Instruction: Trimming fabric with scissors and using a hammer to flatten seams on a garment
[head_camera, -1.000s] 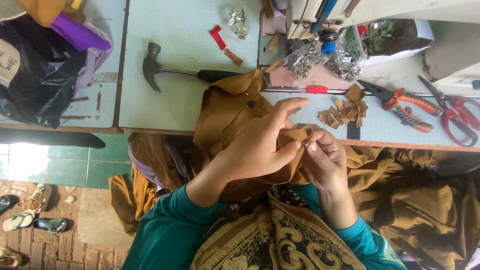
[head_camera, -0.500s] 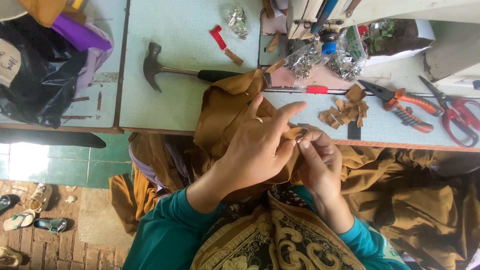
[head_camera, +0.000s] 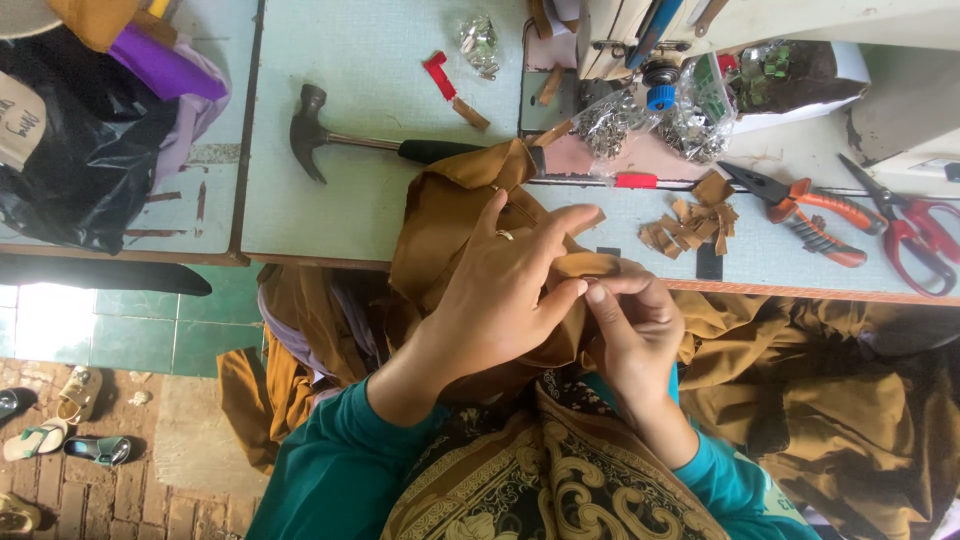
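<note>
Brown cloth (head_camera: 455, 215) is pinched between left hand (head_camera: 500, 295) and right hand (head_camera: 635, 330), fingers curled closed on it.

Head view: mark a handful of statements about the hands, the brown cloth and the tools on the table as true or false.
1. Both hands pinch the brown cloth. True: the left hand and right hand meet on a fold.
2. The hammer lies on the table. True.
3. The right hand holds the red-handled scissors. False: they lie untouched at the table's right end.
4. The orange-handled pliers lie left of the hammer. False: they lie right of it, beside the scissors.
5. Brown cloth scraps lie on the table. True.
</note>
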